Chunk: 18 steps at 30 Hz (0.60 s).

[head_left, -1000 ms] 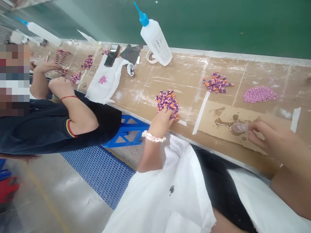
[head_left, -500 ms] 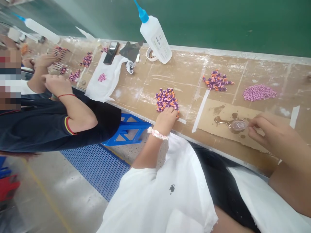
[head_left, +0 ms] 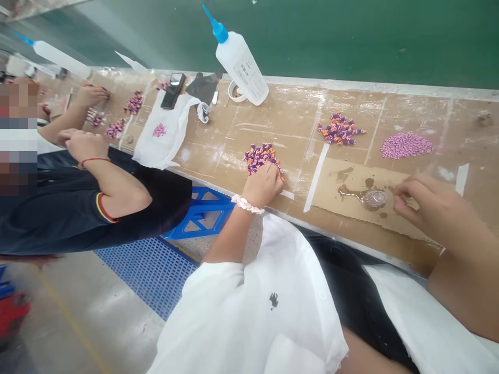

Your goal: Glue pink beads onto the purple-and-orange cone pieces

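Observation:
My left hand (head_left: 264, 184), with a pale scrunchie on its wrist, rests at the near edge of a pile of small purple and orange pieces (head_left: 259, 155). Its fingers are bent down and closed; their tips are hidden. Over the right end of a cardboard sheet (head_left: 331, 174), my right hand (head_left: 431, 205) holds thumb and fingers pinched together. Whatever lies between them is too small to make out. Just left of those fingertips sits a small clear dish (head_left: 375, 197) in a wet patch. Beyond the cardboard lie a second purple and orange pile (head_left: 341, 130) and a heap of tiny pink pieces (head_left: 406, 145).
A white bottle with a blue nozzle (head_left: 244, 67) stands at the back beside a tape roll (head_left: 235, 92). Leftward are a white cloth (head_left: 161, 137) and a dark phone (head_left: 173, 91). A co-worker's arm (head_left: 120, 187) is at the left, near a blue stool (head_left: 202, 210).
The view has shifted slightly. My left hand's fingers are curled in more at the pile's edge. My right hand stays beside the dish. A hand farther along the table has moved.

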Motion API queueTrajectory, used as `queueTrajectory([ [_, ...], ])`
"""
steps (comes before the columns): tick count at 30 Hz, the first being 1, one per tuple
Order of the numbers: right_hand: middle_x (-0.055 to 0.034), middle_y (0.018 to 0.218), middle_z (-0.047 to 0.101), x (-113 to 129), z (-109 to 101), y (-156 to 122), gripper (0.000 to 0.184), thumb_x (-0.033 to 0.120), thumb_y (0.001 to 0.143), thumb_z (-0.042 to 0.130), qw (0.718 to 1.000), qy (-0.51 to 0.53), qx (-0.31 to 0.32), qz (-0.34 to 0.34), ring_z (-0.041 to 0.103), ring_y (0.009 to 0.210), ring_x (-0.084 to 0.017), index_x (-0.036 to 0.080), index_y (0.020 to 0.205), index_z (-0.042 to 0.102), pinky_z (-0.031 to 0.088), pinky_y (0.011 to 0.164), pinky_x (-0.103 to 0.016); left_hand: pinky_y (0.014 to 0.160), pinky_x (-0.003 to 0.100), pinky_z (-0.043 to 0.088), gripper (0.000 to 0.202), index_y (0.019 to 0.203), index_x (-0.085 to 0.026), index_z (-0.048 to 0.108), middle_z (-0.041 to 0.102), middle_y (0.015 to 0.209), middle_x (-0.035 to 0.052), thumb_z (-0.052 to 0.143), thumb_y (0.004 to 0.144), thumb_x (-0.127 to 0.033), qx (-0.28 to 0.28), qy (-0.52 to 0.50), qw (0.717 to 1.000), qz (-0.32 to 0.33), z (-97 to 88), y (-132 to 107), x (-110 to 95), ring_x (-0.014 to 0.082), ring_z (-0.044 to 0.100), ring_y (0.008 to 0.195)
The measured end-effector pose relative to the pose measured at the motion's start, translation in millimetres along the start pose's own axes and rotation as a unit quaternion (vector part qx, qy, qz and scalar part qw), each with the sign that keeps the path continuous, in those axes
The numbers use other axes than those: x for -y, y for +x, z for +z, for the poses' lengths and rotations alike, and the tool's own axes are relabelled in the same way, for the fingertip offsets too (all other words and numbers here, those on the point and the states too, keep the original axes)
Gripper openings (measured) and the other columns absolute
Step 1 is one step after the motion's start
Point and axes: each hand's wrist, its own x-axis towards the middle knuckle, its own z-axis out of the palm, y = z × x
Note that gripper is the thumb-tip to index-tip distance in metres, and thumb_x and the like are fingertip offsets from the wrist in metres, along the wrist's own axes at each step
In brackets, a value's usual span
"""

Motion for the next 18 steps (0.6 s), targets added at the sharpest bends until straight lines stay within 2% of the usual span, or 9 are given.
queueTrajectory([
  [2,-0.0026,0.075,0.058,0.6,0.1,0.5,0.018,0.01,0.088,0.059,1.0,-0.006,-0.003,-0.005,0.053,0.065,-0.017,0.023,0.084,0.047,0.043,0.058,-0.029,0.076,0.031,0.044,0.011,0.079,-0.021,0.041,0.056,0.084,0.0054,0.039,0.089,-0.016,-0.032,-0.116,0.993,-0.006,-3.4,0.3,0.9,0.0171,0.055,0.082],
  [4,-0.0023,0.076,0.058,1.8,0.3,0.9,0.017,0.01,0.089,0.059,1.0,-0.015,-0.005,-0.002,0.054,0.065,-0.016,0.022,0.085,0.047,0.043,0.059,-0.028,0.061,0.025,0.04,0.012,0.079,-0.022,0.038,0.046,0.069,-0.0022,0.039,0.091,-0.021,-0.044,-0.304,0.951,-0.022,-6.4,1.2,-3.8,0.0113,0.045,0.061],
  [5,-0.0022,0.076,0.059,2.3,0.4,1.2,0.017,0.01,0.089,0.058,1.0,-0.02,-0.006,0.001,0.054,0.065,-0.016,0.022,0.085,0.047,0.042,0.059,-0.028,0.053,0.022,0.034,0.014,0.078,-0.022,0.036,0.039,0.062,-0.0056,0.039,0.091,-0.024,-0.032,-0.412,0.91,-0.036,-7.5,2.2,-9.0,0.009,0.037,0.052],
  [7,-0.0019,0.075,0.059,3.3,0.2,2.0,0.016,0.012,0.09,0.057,1.0,-0.014,-0.009,0.007,0.054,0.065,-0.015,0.022,0.083,0.047,0.042,0.058,-0.028,0.043,0.018,0.02,0.02,0.076,-0.022,0.034,0.024,0.055,-0.0099,0.041,0.092,-0.032,0.031,-0.602,0.795,-0.064,-8.2,5.8,-24.6,0.0058,0.02,0.042],
  [9,-0.0011,0.074,0.058,3.9,-0.8,3.4,0.014,0.013,0.09,0.055,1.0,0.018,-0.004,0.021,0.054,0.064,-0.015,0.022,0.082,0.047,0.043,0.059,-0.027,0.04,0.016,0.012,0.027,0.074,-0.022,0.033,0.016,0.053,-0.0118,0.048,0.09,-0.038,0.098,-0.717,0.687,-0.074,-7.4,11.5,-45.3,0.0038,0.011,0.039],
  [11,0.0005,0.072,0.056,4.4,-2.2,4.9,0.013,0.013,0.089,0.054,0.996,0.071,0.003,0.05,0.053,0.063,-0.014,0.022,0.083,0.048,0.043,0.059,-0.027,0.039,0.014,0.012,0.031,0.075,-0.021,0.038,0.016,0.052,-0.0125,0.058,0.089,-0.041,0.138,-0.771,0.619,-0.06,-6.1,18.2,-68.1,0.0025,0.012,0.039],
  [14,0.002,0.07,0.054,4.7,-3.3,6.8,0.012,0.015,0.086,0.055,0.984,0.122,0.002,0.127,0.052,0.06,-0.014,0.023,0.08,0.049,0.04,0.056,-0.028,0.039,0.012,0.015,0.034,0.079,-0.02,0.044,0.026,0.053,-0.0117,0.066,0.087,-0.043,0.18,-0.803,0.568,-0.025,-6.6,28.0,-102.0,0.0011,0.021,0.04],
  [16,0.0021,0.069,0.054,4.0,-2.6,7.4,0.012,0.015,0.083,0.056,0.976,0.133,-0.018,0.171,0.052,0.06,-0.014,0.024,0.077,0.05,0.038,0.055,-0.028,0.039,0.012,0.018,0.033,0.079,-0.019,0.043,0.04,0.057,-0.0096,0.065,0.089,-0.042,0.204,-0.807,0.555,-0.002,-8.7,33.9,-122.5,0.0004,0.03,0.041],
  [18,0.0023,0.068,0.054,2.5,-0.6,7.2,0.012,0.014,0.081,0.056,0.969,0.142,-0.058,0.192,0.052,0.06,-0.014,0.023,0.076,0.05,0.039,0.055,-0.029,0.04,0.013,0.022,0.03,0.08,-0.019,0.043,0.053,0.067,-0.0068,0.063,0.091,-0.038,0.21,-0.804,0.556,0.019,-9.9,39.2,-140.0,0.0004,0.04,0.046],
])
